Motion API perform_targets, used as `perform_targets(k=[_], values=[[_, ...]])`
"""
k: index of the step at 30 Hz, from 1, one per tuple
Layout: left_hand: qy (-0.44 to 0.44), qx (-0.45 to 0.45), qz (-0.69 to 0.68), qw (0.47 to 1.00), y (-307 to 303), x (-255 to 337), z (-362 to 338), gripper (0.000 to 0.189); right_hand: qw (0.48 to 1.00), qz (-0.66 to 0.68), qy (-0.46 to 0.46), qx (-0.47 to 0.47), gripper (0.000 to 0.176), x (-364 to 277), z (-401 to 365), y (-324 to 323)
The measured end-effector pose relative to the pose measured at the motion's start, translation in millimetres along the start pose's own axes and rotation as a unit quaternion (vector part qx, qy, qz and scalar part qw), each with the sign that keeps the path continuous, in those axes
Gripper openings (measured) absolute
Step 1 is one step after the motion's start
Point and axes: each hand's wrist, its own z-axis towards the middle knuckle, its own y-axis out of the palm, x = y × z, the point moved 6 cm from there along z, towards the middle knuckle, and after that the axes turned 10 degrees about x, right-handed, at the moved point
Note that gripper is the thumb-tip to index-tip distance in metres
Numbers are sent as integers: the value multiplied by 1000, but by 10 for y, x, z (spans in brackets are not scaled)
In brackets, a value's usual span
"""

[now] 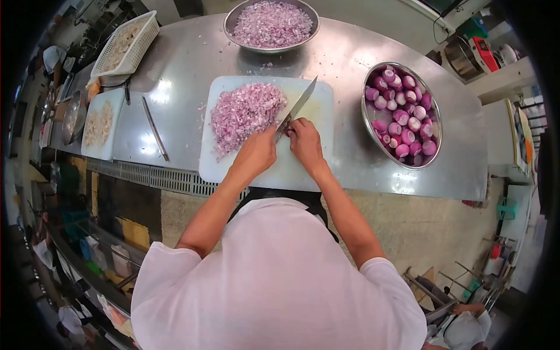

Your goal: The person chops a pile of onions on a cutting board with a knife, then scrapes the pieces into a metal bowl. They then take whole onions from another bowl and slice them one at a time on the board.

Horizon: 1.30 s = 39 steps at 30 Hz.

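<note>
A kitchen knife (302, 100) points up and to the right over the white cutting board (245, 175), its handle end mostly hidden by my hands. My left hand (258, 153) is closed round that near end. Against the other side of the blade's base, my right hand (305, 144) has its fingers curled in and pressed to the knife. Something small and dark shows between the hands, too small to name. Beside the blade, a heap of chopped red onion (245, 114) covers the board's left half.
A steel bowl (366, 111) of peeled whole red onions stands at right. Behind the board is another bowl (233, 39) of chopped onion. Leftward lie a metal rod-like tool (154, 129), a second board (119, 111) with pale pieces, and a white basket (150, 34).
</note>
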Motion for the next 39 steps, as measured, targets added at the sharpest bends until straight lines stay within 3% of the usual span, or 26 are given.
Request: perform_targets(k=[5, 17, 20, 28, 39], values=[[9, -11, 27, 1000, 236, -162, 37, 21, 1000, 10, -3, 12, 8, -9, -33, -8], [21, -5, 1, 1000, 23, 35, 34, 17, 999, 25, 19, 29, 6, 40, 4, 3], [22, 6, 28, 999, 235, -100, 32, 17, 999, 35, 16, 31, 7, 52, -89, -17], [-6, -1, 28, 1000, 78, -220, 31, 15, 996, 50, 41, 61, 19, 5, -70, -48], [8, 15, 10, 1000, 59, -109, 62, 15, 997, 46, 49, 31, 13, 97, 25, 14]])
